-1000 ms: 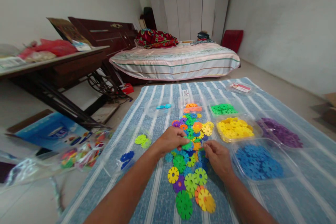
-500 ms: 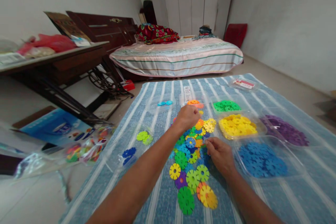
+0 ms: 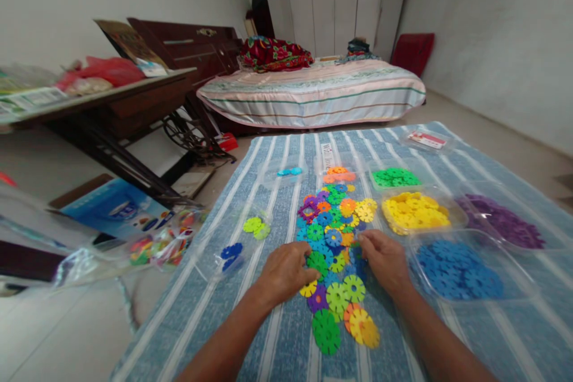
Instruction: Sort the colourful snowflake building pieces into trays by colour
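1. Multicoloured plastic snowflake discs point(image 3: 335, 250): loose pile in the middle of a blue-and-white striped cloth point(image 3: 277, 334), in green, yellow, orange, blue and purple.
2. Left hand point(image 3: 286, 271): palm down at the pile's left edge, fingers curled over a yellow disc point(image 3: 308, 290); whether it grips the disc cannot be told.
3. Right hand point(image 3: 385, 259): palm down at the pile's right edge, fingertips bent onto the discs; nothing seen lifted, grip unclear.
4. Clear tray of blue discs point(image 3: 461, 268): just right of the right hand.
5. Clear tray of yellow discs point(image 3: 414, 212): beyond the blue tray, beside the pile.
6. Clear tray of green discs point(image 3: 396, 177): beyond the yellow tray.
7. Clear tray of purple discs point(image 3: 505, 221): far right of the cloth.
8. Orange discs point(image 3: 339, 174): in a clear tray at the pile's far end.
9. Small separate groups left of the pile: light-green discs point(image 3: 256, 227), dark-blue discs point(image 3: 231, 253), cyan discs point(image 3: 290, 171).
10. Clear bag of mixed discs point(image 3: 156, 245): on the floor, left of the cloth.
11. Striped bed point(image 3: 313, 95): beyond the cloth.
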Tool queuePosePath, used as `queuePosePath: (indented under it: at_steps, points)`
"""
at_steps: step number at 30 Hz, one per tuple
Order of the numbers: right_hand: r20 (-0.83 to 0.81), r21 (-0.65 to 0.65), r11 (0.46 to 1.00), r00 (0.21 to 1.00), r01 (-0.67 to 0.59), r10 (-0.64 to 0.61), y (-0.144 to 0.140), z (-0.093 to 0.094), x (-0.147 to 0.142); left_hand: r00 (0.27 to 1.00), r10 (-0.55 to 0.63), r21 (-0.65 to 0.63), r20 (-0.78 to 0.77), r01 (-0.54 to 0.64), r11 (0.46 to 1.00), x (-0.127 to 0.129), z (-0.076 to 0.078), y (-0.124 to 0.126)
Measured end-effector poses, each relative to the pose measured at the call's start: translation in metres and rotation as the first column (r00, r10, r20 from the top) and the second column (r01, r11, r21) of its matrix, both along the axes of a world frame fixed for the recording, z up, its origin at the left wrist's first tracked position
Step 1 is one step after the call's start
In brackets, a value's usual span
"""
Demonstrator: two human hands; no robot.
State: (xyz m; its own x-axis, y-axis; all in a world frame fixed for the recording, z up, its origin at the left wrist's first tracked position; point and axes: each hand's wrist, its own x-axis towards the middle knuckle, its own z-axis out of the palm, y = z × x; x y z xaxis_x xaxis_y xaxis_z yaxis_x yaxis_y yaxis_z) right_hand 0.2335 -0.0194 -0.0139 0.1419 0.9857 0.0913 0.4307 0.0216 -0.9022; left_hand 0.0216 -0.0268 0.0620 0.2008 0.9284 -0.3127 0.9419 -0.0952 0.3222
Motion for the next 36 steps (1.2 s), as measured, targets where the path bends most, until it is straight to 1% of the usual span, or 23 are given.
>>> queuePosePath:
  at_steps: [3,6,12,19,21,26,31,34,36]
  points:
    - [-0.003,0.003,1.000,1.000,0.001,-0.001,0.000,0.000,0.000,1.000,0.011,-0.030,0.008,-0.011,0.999,0.004,-0.001,0.001]
    - [0.002,0.015,1.000,1.000,-0.001,0.001,0.001,-0.002,0.000,0.999,0.008,-0.065,0.052,-0.005,0.998,0.005,-0.003,0.002]
    - [-0.006,0.029,1.000,1.000,-0.003,0.003,0.003,-0.003,-0.001,0.995,-0.001,-0.005,0.098,0.001,1.000,0.006,-0.006,0.001]
    - [-0.019,0.060,0.998,1.000,0.002,-0.001,0.003,-0.003,-0.003,0.974,0.049,-0.032,0.221,-0.043,0.999,0.005,-0.011,0.004]
    - [-0.023,0.064,0.998,1.000,0.001,0.001,0.004,-0.003,-0.003,0.974,0.044,-0.024,0.222,-0.040,0.999,0.005,-0.012,0.005]
    - [-0.033,0.067,0.998,0.999,-0.001,0.003,0.005,-0.004,-0.003,0.990,0.038,0.053,0.133,-0.045,0.998,0.010,-0.008,0.004]
    - [-0.028,0.049,0.999,1.000,-0.009,0.010,0.005,-0.005,-0.004,0.992,0.064,0.063,0.109,-0.071,0.995,0.016,-0.010,0.003]
    - [-0.033,0.045,0.999,0.999,-0.006,0.008,0.005,-0.005,-0.004,0.986,0.092,0.063,0.136,-0.101,0.993,0.014,-0.012,0.006]
    - [-0.042,0.041,0.999,0.999,-0.007,0.008,0.005,-0.004,-0.005,0.970,0.096,0.010,0.223,-0.101,0.995,0.009,-0.010,0.010]
